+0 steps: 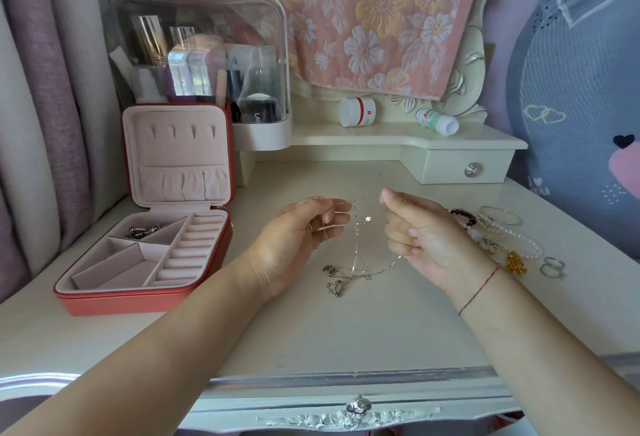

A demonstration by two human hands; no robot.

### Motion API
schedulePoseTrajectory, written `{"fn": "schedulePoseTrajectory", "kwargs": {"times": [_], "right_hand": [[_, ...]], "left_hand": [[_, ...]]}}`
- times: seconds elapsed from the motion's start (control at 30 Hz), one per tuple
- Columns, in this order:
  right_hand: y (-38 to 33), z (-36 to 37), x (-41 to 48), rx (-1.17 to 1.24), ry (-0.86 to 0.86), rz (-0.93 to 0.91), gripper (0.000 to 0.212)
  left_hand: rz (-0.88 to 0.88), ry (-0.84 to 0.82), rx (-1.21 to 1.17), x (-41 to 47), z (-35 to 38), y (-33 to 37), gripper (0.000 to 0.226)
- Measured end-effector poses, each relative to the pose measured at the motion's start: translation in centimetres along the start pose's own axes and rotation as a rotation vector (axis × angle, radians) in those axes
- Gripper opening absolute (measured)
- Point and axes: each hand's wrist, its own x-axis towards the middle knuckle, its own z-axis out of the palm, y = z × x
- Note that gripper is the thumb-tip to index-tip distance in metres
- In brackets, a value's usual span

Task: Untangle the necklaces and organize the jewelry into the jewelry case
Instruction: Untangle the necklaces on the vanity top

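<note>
The left hand and right hand pinch thin tangled silver chains in their fingers over the cream desk, well clear of the open coral jewelry case.

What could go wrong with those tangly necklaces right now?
The left hand and right hand pinch the thin necklaces apart; pulling harder might tighten the knotted clump resting on the table, or snap a chain. The rings lie close by the right forearm, which could perhaps knock them away.
</note>
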Motion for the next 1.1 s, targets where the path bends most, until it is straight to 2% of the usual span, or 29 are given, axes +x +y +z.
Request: {"fn": "schedulePoseTrajectory", "kwargs": {"times": [0.1,0.27,0.4,0.7,1.1], "right_hand": [[0.0,0.05,-0.07,-0.019,-0.023,0.002,0.017],[0.08,-0.01,-0.14,-0.052,-0.058,0.028,0.017],[0.23,0.04,-0.07,-0.079,-0.065,0.057,0.018],[0.25,0.13,-0.21,-0.133,-0.078,0.106,0.018],[0.08,-0.23,-0.19,-0.129,-0.102,0.011,0.02]], "left_hand": [[-0.043,-0.04,-0.081,-0.4,0.19,0.5,0.03],[-0.088,0.002,-0.066,-0.69,0.47,0.97,0.027],[-0.06,-0.016,-0.034,-0.67,0.61,0.88,0.014],[-0.027,-0.014,-0.014,-0.46,0.26,0.48,0.008],[-0.003,-0.02,-0.014,-0.35,0.14,0.41,0.011]]}}
